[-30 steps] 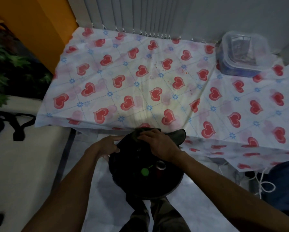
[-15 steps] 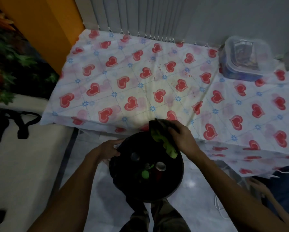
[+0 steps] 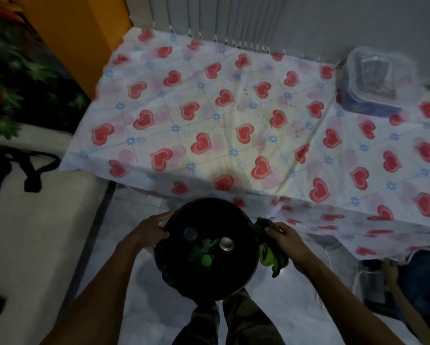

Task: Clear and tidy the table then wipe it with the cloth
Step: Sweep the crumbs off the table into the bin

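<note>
Light is low and bluish throughout, with one warm yellowish pool on the middle of the white tablecloth printed with red hearts (image 3: 234, 135), fading toward its edges. The round black bin (image 3: 204, 212) is sunk in shadow; only a silver can top (image 3: 226, 244) glints. The green and orange plants (image 3: 10, 78) at the left edge are smeared by blur, and the grey vertical blinds (image 3: 234, 18) fan outward from wide-angle distortion.
</note>
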Motion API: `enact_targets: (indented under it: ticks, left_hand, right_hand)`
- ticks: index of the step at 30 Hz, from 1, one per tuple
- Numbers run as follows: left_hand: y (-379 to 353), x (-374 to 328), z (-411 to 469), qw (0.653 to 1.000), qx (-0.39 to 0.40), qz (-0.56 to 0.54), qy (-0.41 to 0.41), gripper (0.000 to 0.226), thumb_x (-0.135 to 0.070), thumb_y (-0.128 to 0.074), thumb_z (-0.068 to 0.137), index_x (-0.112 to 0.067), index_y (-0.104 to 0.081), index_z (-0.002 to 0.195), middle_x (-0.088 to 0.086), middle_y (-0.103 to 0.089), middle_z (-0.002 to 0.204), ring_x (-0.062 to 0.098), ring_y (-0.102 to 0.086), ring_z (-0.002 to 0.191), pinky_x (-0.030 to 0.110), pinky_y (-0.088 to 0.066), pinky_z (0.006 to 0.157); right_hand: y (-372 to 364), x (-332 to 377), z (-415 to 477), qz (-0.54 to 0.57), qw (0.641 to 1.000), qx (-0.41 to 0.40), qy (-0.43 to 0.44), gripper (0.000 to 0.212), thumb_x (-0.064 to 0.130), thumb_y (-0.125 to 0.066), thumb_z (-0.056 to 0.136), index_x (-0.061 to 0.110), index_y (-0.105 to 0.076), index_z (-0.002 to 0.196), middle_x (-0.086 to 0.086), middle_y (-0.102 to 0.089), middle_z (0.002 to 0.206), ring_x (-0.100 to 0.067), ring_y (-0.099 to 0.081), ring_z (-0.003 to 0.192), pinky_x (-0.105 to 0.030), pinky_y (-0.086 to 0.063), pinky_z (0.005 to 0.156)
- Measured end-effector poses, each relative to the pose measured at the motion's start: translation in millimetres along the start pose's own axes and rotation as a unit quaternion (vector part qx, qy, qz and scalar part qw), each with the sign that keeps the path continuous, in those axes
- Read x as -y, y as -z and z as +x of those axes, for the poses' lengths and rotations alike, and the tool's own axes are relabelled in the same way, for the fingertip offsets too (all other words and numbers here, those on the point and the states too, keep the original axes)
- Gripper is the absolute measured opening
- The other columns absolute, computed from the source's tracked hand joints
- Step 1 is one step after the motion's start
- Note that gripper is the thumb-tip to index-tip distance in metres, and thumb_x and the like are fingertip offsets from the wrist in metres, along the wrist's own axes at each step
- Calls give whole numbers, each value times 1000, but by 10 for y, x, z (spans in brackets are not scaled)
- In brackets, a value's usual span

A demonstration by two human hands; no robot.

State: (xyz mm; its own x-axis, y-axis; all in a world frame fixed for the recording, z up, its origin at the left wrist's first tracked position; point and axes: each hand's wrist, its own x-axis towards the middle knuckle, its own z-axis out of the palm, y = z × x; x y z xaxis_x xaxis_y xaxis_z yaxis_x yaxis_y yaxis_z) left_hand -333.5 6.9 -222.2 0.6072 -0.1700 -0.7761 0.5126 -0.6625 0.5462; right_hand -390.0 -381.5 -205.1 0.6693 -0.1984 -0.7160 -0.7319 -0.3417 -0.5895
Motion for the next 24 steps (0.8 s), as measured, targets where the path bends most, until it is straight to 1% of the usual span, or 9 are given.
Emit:
enact_targets:
  ticks: [4, 7, 9, 13, 16, 18, 21, 23, 24]
  left_hand:
    - [-205, 238, 69, 999, -12, -29, -12, 73, -2, -66, 89, -39, -39, 146, 8, -60, 137, 26, -65, 109, 41, -52, 101]
    - [-400, 386, 130, 999, -18, -49, -2, 70, -2, -63, 91, -35, -41, 148, 14, -66, 126, 13, -65, 85, 28, -53, 88]
    - [-529, 496, 209, 998, -27, -51, -6, 69, -1, -62, 91, -32, -41, 149, 15, -65, 126, 8, -62, 80, 23, -50, 87]
    - [-789, 677, 451, 997, -49, -52, -8, 64, 1, -59, 91, -42, -48, 137, 5, -68, 99, -7, -65, 72, 24, -53, 84]
    - [-1014, 807, 739, 996, -86, -15, 11, 53, -8, -64, 90, -29, -52, 138, 5, -71, 111, 11, -68, 94, 32, -53, 92]
    - [-1174, 880, 911, 993, -109, -17, 38, 45, -11, -64, 92, -22, -53, 134, 6, -69, 115, 21, -66, 103, 31, -52, 89]
    - [-1382, 1006, 1204, 988, -133, -41, 60, 35, -13, -61, 94, -13, -53, 128, 12, -69, 111, 28, -67, 101, 37, -55, 84]
    - [-1485, 1116, 1448, 986, -140, -42, 83, 28, -16, -60, 96, -8, -53, 122, 15, -67, 108, 30, -66, 99, 43, -57, 83]
    - [-1533, 1167, 1574, 985, -140, -45, 94, 26, -18, -60, 96, -7, -52, 118, 15, -67, 105, 30, -65, 96, 42, -56, 81]
  right_hand:
    - [-280, -271, 140, -1, 999, 12, -45, 18, 33, -68, 91, 19, -67, 102, -3, -72, 101, -20, -68, 92, -42, -56, 87]
    - [-436, -395, 231, 0, 998, 18, -59, 19, 32, -68, 91, 21, -65, 105, -1, -71, 102, -19, -68, 93, -40, -56, 87]
    - [-499, -490, 320, 0, 998, 11, -62, 16, 32, -67, 90, 23, -64, 104, 0, -71, 100, -20, -68, 93, -44, -56, 88]
    - [-590, -695, 576, -4, 997, 6, -72, 19, 33, -65, 90, 25, -62, 107, 1, -70, 100, -19, -68, 93, -45, -57, 87]
    - [-674, -893, 833, -12, 996, 15, -92, 23, 34, -65, 90, 25, -59, 109, -2, -68, 102, -21, -66, 93, -48, -56, 88]
    - [-746, -1028, 1007, -9, 994, 18, -108, 27, 33, -65, 90, 23, -57, 114, -4, -66, 105, -23, -65, 94, -48, -56, 87]
    - [-853, -1204, 1309, -6, 991, 29, -127, 32, 27, -64, 93, 19, -53, 121, -4, -62, 112, -23, -62, 99, -40, -53, 85]
    - [-937, -1352, 1570, -3, 990, 24, -142, 42, 27, -66, 90, 16, -53, 129, -6, -62, 117, -25, -62, 104, -40, -53, 88]
    - [-982, -1411, 1694, 2, 989, 20, -145, 45, 26, -67, 89, 16, -54, 131, -6, -63, 119, -25, -62, 105, -40, -53, 87]
